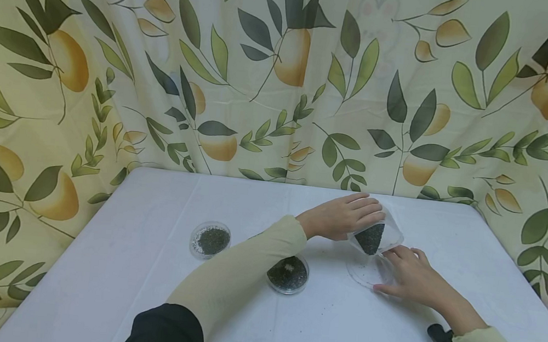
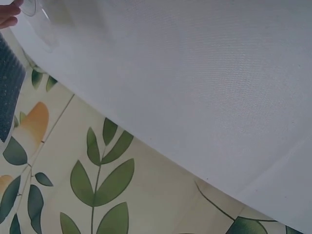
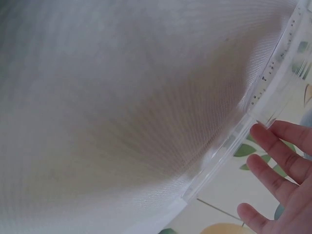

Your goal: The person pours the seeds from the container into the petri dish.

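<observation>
My left hand [image 1: 341,216] grips a clear plastic bag [image 1: 391,233] by its upper left side. Dark granules [image 1: 370,237] fill the bag's lower corner, which hangs tilted over a clear round dish [image 1: 356,278]. In the left wrist view, only a strip of the granules [image 2: 9,87] shows at the left edge. Beside the dish, my right hand [image 1: 414,278] has its thumb and fingers spread, with fingertips at the rim. The right wrist view shows fingertips touching the dish's clear wall [image 3: 219,151]; a few dark specks lie along it.
Two round clear dishes with dark granules, one at the left [image 1: 210,239] and one near the middle [image 1: 289,274], stand on the white table [image 1: 94,286]. The left forearm partly covers the middle one. Loose specks dot the cloth. Behind hangs a leaf-and-fruit patterned curtain [image 1: 260,109].
</observation>
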Motion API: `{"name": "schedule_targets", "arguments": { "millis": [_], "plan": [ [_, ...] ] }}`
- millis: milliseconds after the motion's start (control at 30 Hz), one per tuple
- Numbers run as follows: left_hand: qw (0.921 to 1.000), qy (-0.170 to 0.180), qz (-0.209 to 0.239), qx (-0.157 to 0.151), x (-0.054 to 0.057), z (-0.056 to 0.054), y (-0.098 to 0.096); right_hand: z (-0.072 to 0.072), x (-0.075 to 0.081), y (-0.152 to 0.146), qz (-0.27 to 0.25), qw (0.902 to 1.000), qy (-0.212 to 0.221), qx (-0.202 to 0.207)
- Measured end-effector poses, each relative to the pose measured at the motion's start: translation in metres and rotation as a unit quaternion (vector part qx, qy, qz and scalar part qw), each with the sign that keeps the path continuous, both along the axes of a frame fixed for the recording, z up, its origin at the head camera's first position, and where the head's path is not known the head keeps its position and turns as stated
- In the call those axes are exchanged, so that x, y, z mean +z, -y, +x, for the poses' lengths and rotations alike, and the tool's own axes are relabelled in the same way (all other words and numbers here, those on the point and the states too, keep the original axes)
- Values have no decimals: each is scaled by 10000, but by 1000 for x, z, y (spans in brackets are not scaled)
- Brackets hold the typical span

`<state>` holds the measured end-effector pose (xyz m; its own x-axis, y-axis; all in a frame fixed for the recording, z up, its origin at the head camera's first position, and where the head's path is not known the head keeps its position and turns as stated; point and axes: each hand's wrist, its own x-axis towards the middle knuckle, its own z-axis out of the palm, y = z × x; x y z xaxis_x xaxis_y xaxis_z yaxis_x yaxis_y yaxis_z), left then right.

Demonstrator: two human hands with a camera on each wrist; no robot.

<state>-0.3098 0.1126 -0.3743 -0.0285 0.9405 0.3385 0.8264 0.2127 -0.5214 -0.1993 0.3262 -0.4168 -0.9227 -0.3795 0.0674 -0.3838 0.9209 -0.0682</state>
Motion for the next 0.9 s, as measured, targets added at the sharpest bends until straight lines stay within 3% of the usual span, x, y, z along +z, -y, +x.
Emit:
{"name": "schedule_targets", "arguments": {
  "millis": [900],
  "plan": [
    [9999,-61,-75,108,1,0,-1,1,2,0,-44,10000,-45,77]
  ]
}}
